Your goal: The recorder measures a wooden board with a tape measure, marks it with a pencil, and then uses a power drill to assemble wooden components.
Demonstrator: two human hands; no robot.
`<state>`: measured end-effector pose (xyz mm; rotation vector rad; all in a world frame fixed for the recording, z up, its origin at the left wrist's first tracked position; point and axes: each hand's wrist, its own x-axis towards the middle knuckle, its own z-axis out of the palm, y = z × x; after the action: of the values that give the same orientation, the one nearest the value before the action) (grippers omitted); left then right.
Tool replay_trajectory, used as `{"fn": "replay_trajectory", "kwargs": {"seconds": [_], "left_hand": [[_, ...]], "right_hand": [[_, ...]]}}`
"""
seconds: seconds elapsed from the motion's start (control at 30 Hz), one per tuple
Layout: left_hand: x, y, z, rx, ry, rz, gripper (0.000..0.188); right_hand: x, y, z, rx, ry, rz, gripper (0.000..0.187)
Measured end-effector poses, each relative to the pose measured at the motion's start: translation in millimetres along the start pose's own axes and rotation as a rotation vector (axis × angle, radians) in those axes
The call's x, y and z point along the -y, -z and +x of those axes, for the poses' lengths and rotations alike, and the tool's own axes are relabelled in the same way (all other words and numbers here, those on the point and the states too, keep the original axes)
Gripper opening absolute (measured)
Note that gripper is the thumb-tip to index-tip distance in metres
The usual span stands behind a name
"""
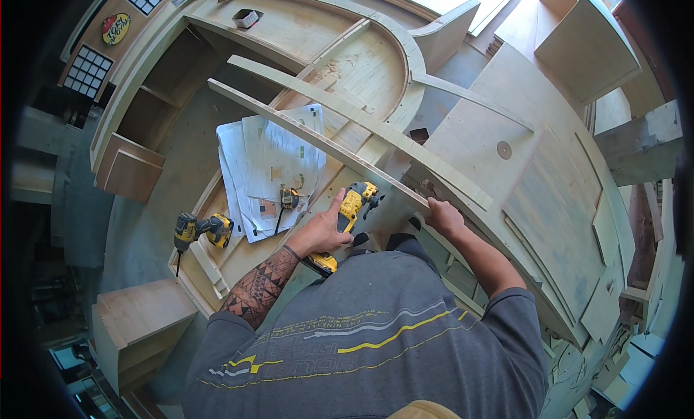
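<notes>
Yellow and black casing shows on the power tool in the left hand, whose fingers are wrapped around its body, the tool's head pointing away toward the gap between the two hands. The right hand is closed on the near end of a long wooden strip, which slants away from it, passing beyond the left hand and off to the left. A second strip lies roughly parallel, just past the first, and together they cross in front of the woodwork behind.

Ahead and left of the left hand, loose paper sheets overlap one another, with a tape measure on their near side. Farther left of that hand sits a drill with its long bit pointing down; a plywood box stands left of the tattooed forearm. Well beyond both hands, a curved wooden frame sweeps around, a small carton on its left part. Right of the right hand, a broad plywood panel bears a round mark.
</notes>
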<state>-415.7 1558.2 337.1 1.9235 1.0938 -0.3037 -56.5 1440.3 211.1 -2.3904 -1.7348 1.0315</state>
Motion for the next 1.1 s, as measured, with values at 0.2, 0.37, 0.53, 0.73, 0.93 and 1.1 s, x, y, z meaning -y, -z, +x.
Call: {"fn": "replay_trajectory", "kwargs": {"seconds": [0.2,0.37,0.53,0.73,0.93,1.1], "left_hand": [[-0.5,-1.0,0.7,0.026,0.025,0.001,0.125],[4.8,-6.8,1.8,0.025,0.019,0.022,0.125],[9.5,-9.5,-5.1,0.029,0.063,0.021,0.125],[6.9,-8.5,-9.0,0.02,0.075,0.026,0.127],[6.5,-7.6,-9.3,0.004,0.055,0.026,0.127],[4.6,-4.5,-9.0,0.014,0.043,0.016,0.127]], "right_hand": [[-0.9,-4.8,-0.3,-0.038,0.01,-0.022,0.03],[-0.6,-3.9,-3.0,0.005,0.01,0.041,0.036],[6.3,-7.8,-9.2,0.017,0.009,0.084,0.035],[8.1,-11.9,-10.2,0.024,0.026,0.117,0.035],[10.7,-16.0,-10.3,0.009,0.02,0.093,0.033],[10.9,-18.5,-11.4,0.004,0.02,0.072,0.03]]}}
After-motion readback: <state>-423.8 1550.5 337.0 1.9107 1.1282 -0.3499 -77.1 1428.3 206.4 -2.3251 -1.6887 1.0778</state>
